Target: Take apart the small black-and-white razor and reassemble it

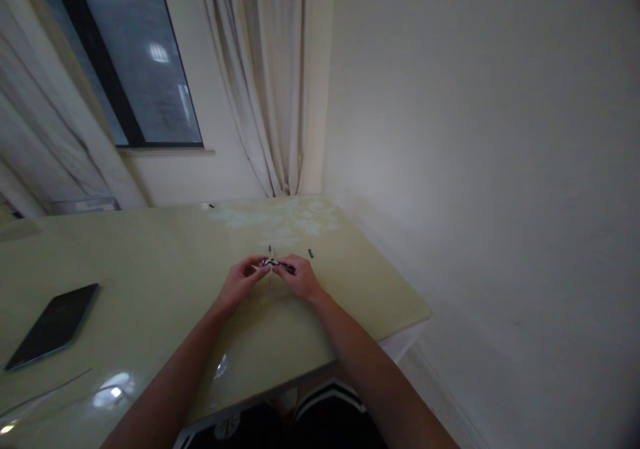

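Both of my hands meet over the middle of a glossy pale green table [150,269]. My left hand [241,281] and my right hand [299,277] are closed in pinches on a small black and white object [277,263] held between their fingertips. It is too small to name. Just beyond the hands a thin short stick-like piece [270,251] lies on the table. A small dark piece [311,253] lies a little to the right of it.
A dark phone or tablet [54,325] lies flat at the left of the table. A window [135,56] with pale curtains [265,82] is behind, and a bare wall [475,169] runs along the table's right side. The table's near right corner [425,312] is rounded.
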The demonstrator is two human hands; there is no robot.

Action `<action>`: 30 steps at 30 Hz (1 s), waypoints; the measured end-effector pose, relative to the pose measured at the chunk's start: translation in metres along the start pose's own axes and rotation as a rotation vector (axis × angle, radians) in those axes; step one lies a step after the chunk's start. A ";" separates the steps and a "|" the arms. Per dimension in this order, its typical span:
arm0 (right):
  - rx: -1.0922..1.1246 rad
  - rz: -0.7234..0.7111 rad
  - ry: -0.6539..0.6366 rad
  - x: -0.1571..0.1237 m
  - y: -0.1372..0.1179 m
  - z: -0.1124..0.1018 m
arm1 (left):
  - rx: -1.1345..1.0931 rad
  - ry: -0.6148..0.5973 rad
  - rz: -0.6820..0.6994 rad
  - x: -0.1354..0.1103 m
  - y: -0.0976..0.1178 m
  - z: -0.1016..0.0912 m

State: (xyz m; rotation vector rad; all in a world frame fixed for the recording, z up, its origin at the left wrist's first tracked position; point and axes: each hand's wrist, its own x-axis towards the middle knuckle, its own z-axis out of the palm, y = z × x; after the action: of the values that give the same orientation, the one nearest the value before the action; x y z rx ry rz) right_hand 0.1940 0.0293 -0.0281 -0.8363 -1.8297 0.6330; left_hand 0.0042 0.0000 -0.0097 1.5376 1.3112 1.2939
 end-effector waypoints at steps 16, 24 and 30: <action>-0.541 0.641 0.398 0.010 0.050 -0.077 | 0.941 0.037 -0.007 -0.007 -0.008 0.025; -0.629 0.462 0.472 0.017 0.041 -0.066 | 0.808 0.017 0.045 -0.003 -0.006 0.026; -0.107 0.230 0.324 0.018 0.021 -0.042 | 0.612 -0.116 0.336 0.021 0.016 0.075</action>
State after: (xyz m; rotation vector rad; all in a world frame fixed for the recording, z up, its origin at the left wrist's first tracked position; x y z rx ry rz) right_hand 0.2336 0.0590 -0.0170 -1.1611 -1.4953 0.5107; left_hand 0.0799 0.0228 -0.0072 2.2993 1.4992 1.0148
